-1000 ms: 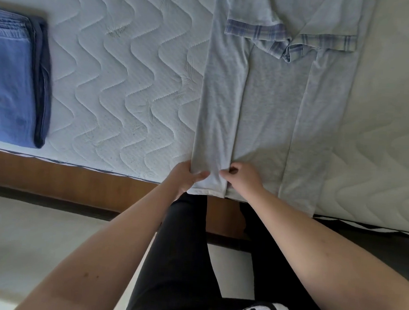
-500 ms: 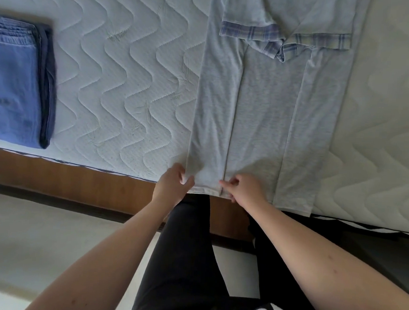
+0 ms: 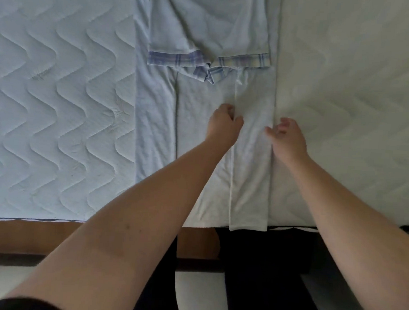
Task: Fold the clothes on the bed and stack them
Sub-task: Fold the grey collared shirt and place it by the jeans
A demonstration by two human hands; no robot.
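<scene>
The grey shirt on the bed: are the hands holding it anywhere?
The left hand pinches the grey shirt at the inner edge of its right folded panel. The right hand hangs open at the outer edge.

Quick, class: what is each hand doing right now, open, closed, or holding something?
Left hand: fingers curled at the inner edge of the grey shirt's right flap; whether it pinches the cloth cannot be told.
Right hand: open, holding nothing.

A quilted white mattress [image 3: 58, 98] sits on a wooden frame [image 3: 50, 236].
</scene>
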